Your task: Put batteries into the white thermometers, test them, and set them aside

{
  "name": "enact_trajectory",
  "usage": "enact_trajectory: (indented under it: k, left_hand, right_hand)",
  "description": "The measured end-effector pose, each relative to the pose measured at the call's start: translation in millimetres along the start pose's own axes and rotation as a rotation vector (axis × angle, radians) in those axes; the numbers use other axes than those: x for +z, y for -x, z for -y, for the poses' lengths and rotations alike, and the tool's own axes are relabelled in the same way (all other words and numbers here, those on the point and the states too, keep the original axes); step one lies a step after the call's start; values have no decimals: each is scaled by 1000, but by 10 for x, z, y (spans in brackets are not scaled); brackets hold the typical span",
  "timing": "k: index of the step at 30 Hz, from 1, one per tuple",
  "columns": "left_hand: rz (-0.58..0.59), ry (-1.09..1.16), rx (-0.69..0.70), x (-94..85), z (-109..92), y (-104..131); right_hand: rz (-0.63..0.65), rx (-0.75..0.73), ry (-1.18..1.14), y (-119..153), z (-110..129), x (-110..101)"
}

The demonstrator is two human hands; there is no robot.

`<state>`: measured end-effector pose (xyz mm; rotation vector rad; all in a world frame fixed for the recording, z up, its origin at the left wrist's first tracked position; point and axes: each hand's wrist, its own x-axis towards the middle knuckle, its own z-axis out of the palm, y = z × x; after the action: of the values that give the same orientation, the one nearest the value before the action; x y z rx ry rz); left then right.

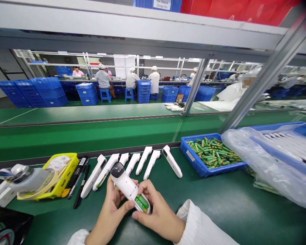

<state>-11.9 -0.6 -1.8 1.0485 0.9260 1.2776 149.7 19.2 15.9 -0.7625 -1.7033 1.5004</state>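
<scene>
Between my hands is a white handheld infrared thermometer [127, 185] with a black sensor end tilted up and away from me. Its battery compartment faces up, uncovered, with green batteries [142, 202] lying inside. My left hand [114, 204] is wrapped round the body from the left, thumb beside the compartment. From the right, my right hand [155, 209] grips the handle end, its fingers and thumb at the compartment's edge. Just beyond them, several more white thermometers [145, 160] lie in a row on the green work surface, one [172, 161] apart to the right.
A blue tray [202, 173] full of green batteries stands right, beside a plastic-covered tray of white parts [283, 149]. At left are black pens [79, 180], a yellow basket [72, 163] and a grey bottle [32, 178]. A metal post [265, 75] rises at right. A co-worker [232, 92] sits across the belt.
</scene>
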Motion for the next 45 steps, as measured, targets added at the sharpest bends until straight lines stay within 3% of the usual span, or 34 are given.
enact_trajectory:
  k: [4,7,10,13,17,20,25,29,32,35,37,40,42,45]
  left_hand:
    - [-104,-195,-1,30,47,44]
    - [-213,-487,119,-80,-90,20]
    - [-443,-784,322,-309,-319,-56]
    - [-604,-970,320,-586,-429,-151]
    - [-541,-1104,145,-884,-310,-260]
    - [-474,-1145,90,-1027,-198,-314]
    - [-444,-1170,-13,-1110,-215,-326]
    - [-625,-1067,-89,-1009,-359,-258]
    - [-731,-801,2,-859,-448,-215]
    - [-681,-215,140,-673,-479,-211]
    - [-598,42,100,-544,-469,-215]
    - [-521,156,-53,-366,-414,-198]
    - [-463,205,-120,-270,-362,-167]
    - [-307,218,-110,-161,-283,-102]
  right_hand:
    - [-17,-78,420,32,-70,36]
    - [-138,-139,676,2,-84,-62]
    - [-361,-137,758,-76,-47,-355]
    - [-583,-98,847,-141,-54,-784]
    - [-736,91,1101,-144,-238,-1290]
    - [-744,171,1174,-123,-375,-1474]
    - [-696,147,1293,-149,-303,-1356]
    - [-604,75,1341,-208,-248,-1111]
    - [-578,80,1225,-237,-333,-1054]
    - [-634,60,977,-247,-428,-1111]
    - [-679,37,865,-249,-457,-1155]
    - [-723,23,698,-256,-436,-1132]
    - [-724,-11,338,-264,-376,-1029]
    - [-546,-24,-325,-260,-236,-766]
